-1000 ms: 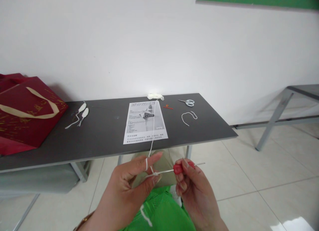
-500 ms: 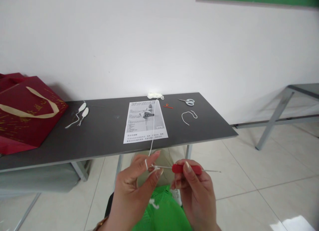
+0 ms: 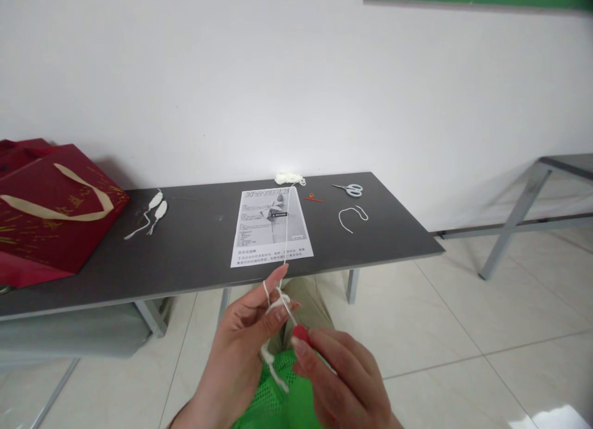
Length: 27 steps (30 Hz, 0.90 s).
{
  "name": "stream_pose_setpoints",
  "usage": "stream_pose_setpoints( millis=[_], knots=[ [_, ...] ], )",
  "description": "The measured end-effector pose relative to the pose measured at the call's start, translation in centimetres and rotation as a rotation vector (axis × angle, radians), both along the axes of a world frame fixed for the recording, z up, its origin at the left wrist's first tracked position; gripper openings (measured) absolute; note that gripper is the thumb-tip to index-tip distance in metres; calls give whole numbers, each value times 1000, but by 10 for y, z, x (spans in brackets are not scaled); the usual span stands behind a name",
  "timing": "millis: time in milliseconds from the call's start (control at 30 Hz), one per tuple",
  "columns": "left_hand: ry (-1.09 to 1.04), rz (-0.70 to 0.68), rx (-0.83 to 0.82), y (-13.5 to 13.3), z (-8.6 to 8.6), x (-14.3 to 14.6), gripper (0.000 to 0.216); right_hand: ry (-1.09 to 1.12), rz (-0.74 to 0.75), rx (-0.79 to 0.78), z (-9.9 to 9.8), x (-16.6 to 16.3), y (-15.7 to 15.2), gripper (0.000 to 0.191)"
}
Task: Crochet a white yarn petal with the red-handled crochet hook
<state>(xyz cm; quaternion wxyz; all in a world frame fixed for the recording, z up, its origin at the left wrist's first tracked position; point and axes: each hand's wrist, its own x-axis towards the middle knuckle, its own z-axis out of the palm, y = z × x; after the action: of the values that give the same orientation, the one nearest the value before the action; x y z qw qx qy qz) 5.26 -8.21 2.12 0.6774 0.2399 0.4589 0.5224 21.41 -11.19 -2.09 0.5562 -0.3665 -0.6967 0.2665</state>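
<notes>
My left hand (image 3: 245,342) pinches white yarn (image 3: 283,256) between thumb and middle finger, with the strand looped over my raised index finger. The yarn runs up across the printed sheet (image 3: 271,226) to a small white yarn ball (image 3: 287,179) at the table's back edge. My right hand (image 3: 340,379) grips a red-handled crochet hook (image 3: 299,331), its metal tip pointing up-left into the loop at my left fingertips. A loose yarn tail (image 3: 273,364) hangs below my left hand over green mesh fabric (image 3: 278,398) on my lap.
A dark table (image 3: 194,244) holds a red gift bag (image 3: 46,207) at left, two small white crocheted pieces (image 3: 155,208), scissors (image 3: 349,189), a short yarn piece (image 3: 349,218) and a small orange marker (image 3: 314,199). Another table frame (image 3: 532,200) stands at right on the tiled floor.
My right hand dropped and swung the hook from lying level to pointing up-left into the yarn. My left hand rose slightly, and the yarn tail now hangs lower.
</notes>
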Motion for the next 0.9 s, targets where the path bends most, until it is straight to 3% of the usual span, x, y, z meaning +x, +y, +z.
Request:
stream_pose_setpoints(
  millis=[133, 400, 700, 800, 900],
  knots=[
    [-131, -68, -58, 3, 3, -7, 40, 171, 30, 26, -8, -4, 8, 34],
    [-24, -205, -94, 12, 3, -20, 28, 700, 162, -325, -11, -8, 18, 14],
    [170, -184, 43, 13, 17, -16, 16, 879, 202, -452, -2, -9, 22, 10],
    [179, -259, 57, 15, 19, -18, 13, 911, 203, -488, 1, -8, 22, 10],
    [126, -346, -28, 16, 20, -22, 16, 906, 194, -483, 5, -5, 22, 10]
  ],
)
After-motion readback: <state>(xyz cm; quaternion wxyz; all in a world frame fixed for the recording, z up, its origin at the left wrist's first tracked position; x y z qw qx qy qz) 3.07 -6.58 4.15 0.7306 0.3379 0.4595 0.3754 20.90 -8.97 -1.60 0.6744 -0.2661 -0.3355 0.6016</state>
